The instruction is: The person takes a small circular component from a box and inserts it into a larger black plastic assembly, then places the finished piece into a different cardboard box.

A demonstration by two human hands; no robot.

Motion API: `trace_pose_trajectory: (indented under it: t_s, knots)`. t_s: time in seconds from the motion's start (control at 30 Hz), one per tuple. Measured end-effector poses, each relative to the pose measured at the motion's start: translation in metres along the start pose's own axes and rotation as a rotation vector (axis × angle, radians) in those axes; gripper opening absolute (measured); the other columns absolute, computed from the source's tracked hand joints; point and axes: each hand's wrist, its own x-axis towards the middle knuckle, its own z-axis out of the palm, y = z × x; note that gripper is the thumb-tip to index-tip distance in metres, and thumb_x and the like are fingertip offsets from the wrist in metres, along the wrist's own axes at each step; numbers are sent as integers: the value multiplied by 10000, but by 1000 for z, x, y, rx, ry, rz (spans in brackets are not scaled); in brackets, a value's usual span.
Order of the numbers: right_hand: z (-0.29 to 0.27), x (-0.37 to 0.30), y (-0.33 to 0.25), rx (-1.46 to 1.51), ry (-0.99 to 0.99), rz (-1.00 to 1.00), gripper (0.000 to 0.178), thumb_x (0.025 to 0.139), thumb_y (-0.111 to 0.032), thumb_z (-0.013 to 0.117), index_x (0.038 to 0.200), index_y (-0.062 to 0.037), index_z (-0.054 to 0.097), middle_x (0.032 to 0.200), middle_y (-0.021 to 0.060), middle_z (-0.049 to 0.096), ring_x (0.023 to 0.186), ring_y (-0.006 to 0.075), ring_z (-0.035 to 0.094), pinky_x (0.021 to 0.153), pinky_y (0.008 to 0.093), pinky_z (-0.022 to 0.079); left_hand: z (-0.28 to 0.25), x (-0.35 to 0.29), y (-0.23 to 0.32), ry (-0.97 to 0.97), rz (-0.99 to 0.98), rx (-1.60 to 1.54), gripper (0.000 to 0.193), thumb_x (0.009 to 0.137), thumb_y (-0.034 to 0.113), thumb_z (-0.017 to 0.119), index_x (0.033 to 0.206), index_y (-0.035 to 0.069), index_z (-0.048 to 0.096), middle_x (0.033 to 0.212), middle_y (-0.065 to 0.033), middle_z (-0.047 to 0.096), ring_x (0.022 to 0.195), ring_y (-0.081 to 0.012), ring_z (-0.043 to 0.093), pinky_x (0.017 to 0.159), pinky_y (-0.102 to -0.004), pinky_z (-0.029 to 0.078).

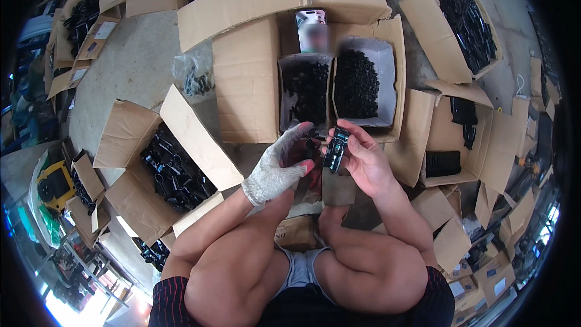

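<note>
My right hand (370,162), bare, grips a glossy black oblong plastic part (336,150) between thumb and fingers, tilted upright in front of me. Close beside it on the left, my left hand (277,168) wears a pale knit glove with pinkish-red fingertips. Its fingers curl around a small black piece (313,143), whose exact kind I cannot make out. Both hands are over the near edge of a large open carton (245,79). Inside stand two grey-lined compartments, a left one (306,58) and a right one (387,72), both filled with many small black pieces.
A phone (312,31) leans at the carton's back. On the left, an open box (136,184) holds black parts; another box (423,30) stands far right. A right-hand box (469,145) contains black stacks. A clear plastic bag (195,72) lies on the concrete floor (142,60).
</note>
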Motion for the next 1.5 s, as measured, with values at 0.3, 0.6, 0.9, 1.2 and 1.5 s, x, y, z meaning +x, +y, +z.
trace_pose_trajectory:
  t_s: [0.3, 0.6, 0.9, 1.2, 1.5]
  knots:
    - [18, -2, 6, -680, 142, -278, 397, 939, 23, 727, 1316, 8, 604, 1255, 81, 656, 1131, 148, 650, 992, 283, 545, 2, 0, 3, -16, -5, 208, 817, 911, -88, 670, 1621, 93, 308, 1433, -73, 565, 1303, -156, 545, 1082, -336, 466]
    - [24, -4, 12, -793, 99, -326, 327, 955, 16, 701, 1271, 48, 620, 1280, 114, 626, 1136, 168, 660, 988, 304, 598, 0, 0, -1, -55, 90, 333, 815, 910, -101, 662, 1623, 72, 308, 1474, -76, 541, 1321, -155, 533, 1085, -325, 462]
    - [32, 0, 16, -861, 93, -308, 319, 957, -39, 722, 1258, 28, 642, 1228, 118, 666, 1099, 144, 669, 884, 284, 612, 0, -6, 4, -15, 122, 394, 807, 894, -1, 719, 1608, 99, 356, 1469, -119, 576, 1295, -187, 567, 1125, -348, 435]
    - [34, 98, -57, -1650, 78, -720, 169, 951, -181, 696, 1020, -28, 711, 889, 134, 726, 823, 299, 705, 760, 404, 547, -20, -14, -13, 85, 26, -140, 786, 894, -51, 726, 1583, 78, 371, 1278, -51, 621, 1113, -124, 617, 989, -305, 528]
    - [23, 198, 12, -2142, 41, -494, 108, 879, -82, 643, 918, -35, 732, 927, 175, 737, 966, 374, 722, 853, 485, 585, -24, -14, -6, 125, 24, -274, 794, 889, -24, 754, 1562, 40, 337, 1243, -141, 646, 1134, -238, 678, 987, -371, 563]
